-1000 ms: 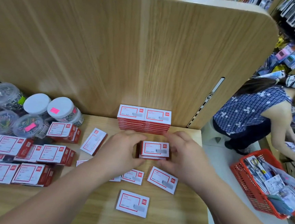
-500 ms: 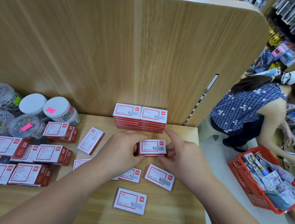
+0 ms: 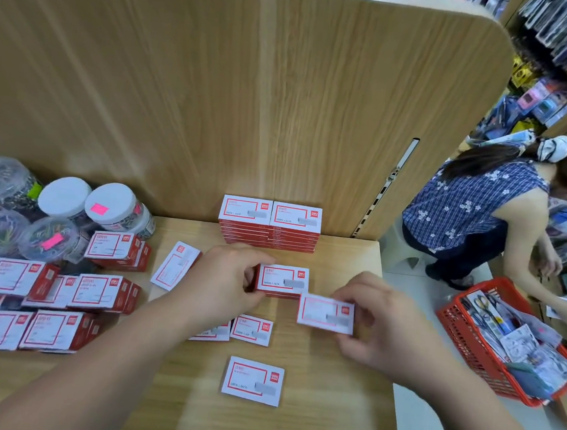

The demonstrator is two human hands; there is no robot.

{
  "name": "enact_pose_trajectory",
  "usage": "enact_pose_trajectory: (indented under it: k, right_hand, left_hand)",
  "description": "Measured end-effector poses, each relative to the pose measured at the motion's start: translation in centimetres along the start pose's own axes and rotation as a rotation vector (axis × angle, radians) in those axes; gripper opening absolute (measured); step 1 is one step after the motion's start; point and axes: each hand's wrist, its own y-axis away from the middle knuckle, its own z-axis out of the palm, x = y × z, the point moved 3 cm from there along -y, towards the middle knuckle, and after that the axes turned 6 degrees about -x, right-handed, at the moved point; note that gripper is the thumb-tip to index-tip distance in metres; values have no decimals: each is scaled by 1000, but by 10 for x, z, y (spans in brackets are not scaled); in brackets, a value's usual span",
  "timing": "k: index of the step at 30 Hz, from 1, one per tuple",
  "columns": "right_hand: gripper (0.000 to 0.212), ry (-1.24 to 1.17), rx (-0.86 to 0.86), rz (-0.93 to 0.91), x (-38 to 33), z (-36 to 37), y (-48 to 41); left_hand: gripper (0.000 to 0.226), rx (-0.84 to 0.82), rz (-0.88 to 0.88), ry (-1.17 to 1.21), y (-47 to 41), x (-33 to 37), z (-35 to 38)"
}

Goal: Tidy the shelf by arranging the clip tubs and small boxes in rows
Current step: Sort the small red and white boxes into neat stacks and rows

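Note:
My left hand grips a short stack of small red-and-white boxes by its left end, just above the wooden shelf. My right hand pinches a single small box beside that stack, lifted off the shelf. A neat double stack of the same boxes stands against the back panel. Loose boxes lie flat near me and one leans at the left. Clip tubs with white lids stand at the far left.
More red-and-white boxes crowd the shelf's left side in rough rows. The shelf's right edge drops to the floor, where a red basket of stationery stands. A person in a blue patterned top bends over there.
My left hand kept hold of the short stack. My right hand let go of it, moved right and toward me, and picked up the single box that lay flat there.

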Motion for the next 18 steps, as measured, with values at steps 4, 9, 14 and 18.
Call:
enact_pose_trajectory:
  k: [4, 9, 14, 18]
  right_hand:
    - [39, -1, 128, -43, -8, -8, -22]
    - [46, 17, 124, -38, -12, 15, -41]
    - [65, 5, 117, 27, -1, 22, -30]
    - [56, 37, 233, 43, 5, 21, -27]
  left_hand:
    - [49, -8, -14, 23, -2, 2, 2]
    - [62, -18, -26, 100, -1, 7, 9]
    - [45, 31, -10, 107, -2, 5, 12]
    - [45, 44, -1, 79, -9, 14, 21]
